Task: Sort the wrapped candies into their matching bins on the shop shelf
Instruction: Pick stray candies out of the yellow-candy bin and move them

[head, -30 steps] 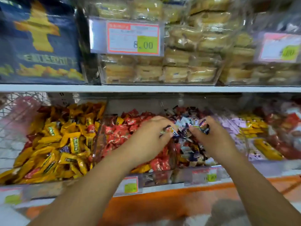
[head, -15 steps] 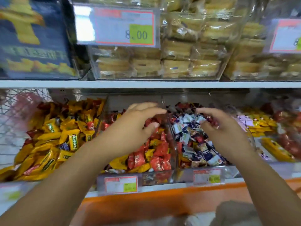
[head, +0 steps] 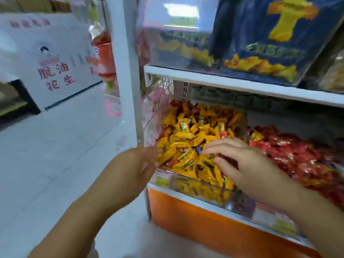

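A clear bin point(head: 188, 180) heaped with yellow wrapped candies point(head: 188, 135) stands at the left end of the lower shelf. A few red ones and a purple candy point(head: 197, 150) lie among them. My left hand point(head: 137, 165) reaches in at the bin's front left corner, fingertips against a yellow candy point(head: 164, 157). Blur hides whether it pinches the candy. My right hand point(head: 240, 161) hovers over the pile with fingers spread, index tip beside the purple candy. To the right lies a bin of red wrapped candies point(head: 294, 155).
The white shelf upright point(head: 128, 90) stands just left of the bin, with open shop floor point(head: 55, 146) beyond it. An upper shelf board point(head: 242, 84) carries clear boxes of dark blue snack packs point(head: 270, 43). An orange base panel point(head: 195, 220) runs below the bins.
The view has swung left along the shelf. Both hands have moved from the mixed and red candy bins to the yellow candy bin at the shelf's left end.
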The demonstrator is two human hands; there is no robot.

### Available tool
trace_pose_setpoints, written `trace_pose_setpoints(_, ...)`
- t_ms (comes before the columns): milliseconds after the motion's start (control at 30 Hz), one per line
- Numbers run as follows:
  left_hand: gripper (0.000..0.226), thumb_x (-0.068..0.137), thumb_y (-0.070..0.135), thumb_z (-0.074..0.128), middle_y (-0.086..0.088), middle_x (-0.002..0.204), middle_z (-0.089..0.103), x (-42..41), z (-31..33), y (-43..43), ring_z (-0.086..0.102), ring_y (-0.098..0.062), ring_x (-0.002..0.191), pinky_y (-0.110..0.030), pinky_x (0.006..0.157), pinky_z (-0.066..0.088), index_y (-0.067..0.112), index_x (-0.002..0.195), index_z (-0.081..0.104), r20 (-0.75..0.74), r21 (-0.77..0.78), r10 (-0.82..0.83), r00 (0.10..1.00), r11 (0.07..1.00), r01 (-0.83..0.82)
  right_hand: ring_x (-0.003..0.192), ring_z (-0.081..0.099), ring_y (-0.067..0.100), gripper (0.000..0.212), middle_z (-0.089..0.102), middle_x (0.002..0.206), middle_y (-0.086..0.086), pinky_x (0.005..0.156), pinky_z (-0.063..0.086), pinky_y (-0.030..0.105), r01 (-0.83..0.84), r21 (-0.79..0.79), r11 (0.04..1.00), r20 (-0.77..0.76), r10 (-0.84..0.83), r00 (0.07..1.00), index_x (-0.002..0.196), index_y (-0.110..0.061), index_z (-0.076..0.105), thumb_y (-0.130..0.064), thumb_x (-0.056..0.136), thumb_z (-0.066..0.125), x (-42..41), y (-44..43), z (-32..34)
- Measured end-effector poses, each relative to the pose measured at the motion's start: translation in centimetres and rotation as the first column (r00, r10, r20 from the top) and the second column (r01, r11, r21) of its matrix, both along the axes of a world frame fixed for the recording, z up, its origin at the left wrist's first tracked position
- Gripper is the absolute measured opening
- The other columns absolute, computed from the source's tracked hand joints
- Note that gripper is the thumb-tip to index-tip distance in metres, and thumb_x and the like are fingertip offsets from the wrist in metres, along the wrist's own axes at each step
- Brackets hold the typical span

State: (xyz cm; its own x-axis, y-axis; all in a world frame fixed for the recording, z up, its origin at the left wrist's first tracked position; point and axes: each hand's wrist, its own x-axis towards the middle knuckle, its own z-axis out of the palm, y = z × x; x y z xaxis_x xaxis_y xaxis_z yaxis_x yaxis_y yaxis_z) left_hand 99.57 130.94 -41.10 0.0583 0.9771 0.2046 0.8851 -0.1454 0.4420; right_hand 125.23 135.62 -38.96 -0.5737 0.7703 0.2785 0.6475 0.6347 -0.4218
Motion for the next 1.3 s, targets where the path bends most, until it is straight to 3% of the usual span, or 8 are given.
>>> trace_pose_setpoints(233, 0.04, 0.093, 0.033, 0.06, 0.028, 0.128, 0.055, -3.8, -2.0, -2.1, 0.048, -0.003, 0.117, -0.027, 0.099, 0.042, 0.047, 0.13, 0.052, -0.011, -0.027, -0.012, 1.0, 1.0, 0.012, 0.121, 0.039, 0.001, 0.03, 0.054, 0.125, -0.015, 0.093, 0.024, 0.008, -0.072, -0.114, 0.991, 0.27, 0.101, 0.957, 0.127, -0.034, 0.058, -0.027, 0.098, 0.052, -6.9, 4.2, -0.9)
trace_pose_setpoints(433, 0.042, 0.088, 0.031, 0.068, 0.024, 0.122, 0.06, -4.3, -2.5, -1.6, 0.053, -0.006, 0.11, -0.02, 0.088, 0.041, 0.043, 0.127, 0.056, 0.001, -0.002, 0.01, 1.0, 1.0, -0.01, 0.128, 0.026, 0.014, 0.035, 0.034, 0.138, -0.01, 0.106, 0.029, 0.038, -0.101, -0.106, 0.989, 0.557, 0.143, 0.818, 0.129, -0.042, 0.054, -0.045, 0.094, 0.054, -9.6, 6.0, -3.4)
trace_pose_setpoints(533, 0.044, 0.091, 0.037, 0.059, 0.027, 0.13, 0.052, -3.5, -2.4, -1.1, 0.045, -0.002, 0.119, -0.022, 0.1, 0.038, 0.046, 0.133, 0.049, 0.02, -0.01, 0.002, 1.0, 1.0, -0.002, 0.12, 0.032, 0.012, 0.017, 0.041, 0.123, -0.012, 0.1, 0.034, 0.038, -0.095, -0.057, 0.994, 0.477, 0.11, 0.872, 0.105, -0.039, 0.063, -0.042, 0.088, 0.063, -9.6, 6.3, -3.8)
trace_pose_setpoints(700, 0.044, 0.09, 0.039, 0.06, 0.029, 0.128, 0.05, -3.2, -2.5, -1.0, 0.044, 0.002, 0.116, -0.015, 0.093, 0.032, 0.047, 0.132, 0.051, 0.024, -0.035, 0.006, 1.0, 0.999, -0.005, 0.111, 0.038, 0.004, 0.006, 0.048, 0.111, -0.016, 0.096, 0.037, 0.03, -0.069, -0.152, 0.986, 0.3, 0.112, 0.947, 0.079, -0.032, 0.068, -0.036, 0.083, 0.072, -8.8, 7.4, -3.7)
trace_pose_setpoints(833, 0.046, 0.091, 0.046, 0.051, 0.036, 0.128, 0.04, -3.3, -2.7, -1.0, 0.035, 0.006, 0.122, -0.013, 0.099, 0.03, 0.051, 0.136, 0.042, 0.019, -0.011, -0.007, 1.0, 1.0, 0.007, 0.103, 0.049, -0.005, 0.009, 0.052, 0.108, -0.021, 0.083, 0.037, 0.009, -0.043, -0.276, 0.96, 0.126, 0.08, 0.989, 0.074, -0.035, 0.069, -0.035, 0.08, 0.075, -7.9, 7.5, -1.7)
trace_pose_setpoints(1067, 0.039, 0.093, 0.051, 0.051, 0.024, 0.127, 0.057, -3.0, -2.8, -0.8, 0.043, -0.002, 0.111, -0.019, 0.089, 0.038, 0.043, 0.131, 0.054, -0.011, 0.019, -0.013, 1.0, 1.0, 0.013, 0.065, 0.06, -0.001, 0.009, 0.068, 0.075, -0.015, 0.056, 0.045, 0.012, -0.003, -0.349, 0.937, -0.07, -0.022, 0.997, 0.074, -0.031, 0.07, -0.029, 0.08, 0.075, -6.1, 6.0, -1.0)
trace_pose_setpoints(1200, 0.038, 0.088, 0.039, 0.065, 0.016, 0.12, 0.064, -2.4, -2.6, -0.6, 0.049, -0.014, 0.104, -0.031, 0.085, 0.045, 0.035, 0.126, 0.062, -0.053, 0.04, -0.016, 0.998, 0.999, 0.018, 0.077, 0.068, 0.007, 0.006, 0.072, 0.083, -0.01, 0.076, 0.057, 0.031, 0.038, -0.4, 0.916, -0.123, -0.094, 0.988, 0.079, -0.027, 0.068, -0.029, 0.084, 0.072, -5.3, 5.9, -0.7)
trace_pose_setpoints(1300, 0.036, 0.084, 0.041, 0.061, 0.015, 0.11, 0.069, -2.1, -2.6, -0.6, 0.053, -0.014, 0.095, -0.03, 0.077, 0.049, 0.031, 0.118, 0.067, -0.062, 0.055, -0.017, 0.998, 0.998, 0.02, 0.088, 0.068, 0.001, 0.008, 0.074, 0.093, -0.011, 0.086, 0.055, 0.032, 0.034, -0.412, 0.911, -0.186, -0.121, 0.975, 0.084, -0.019, 0.065, -0.026, 0.087, 0.067, -5.2, 5.9, -0.3)
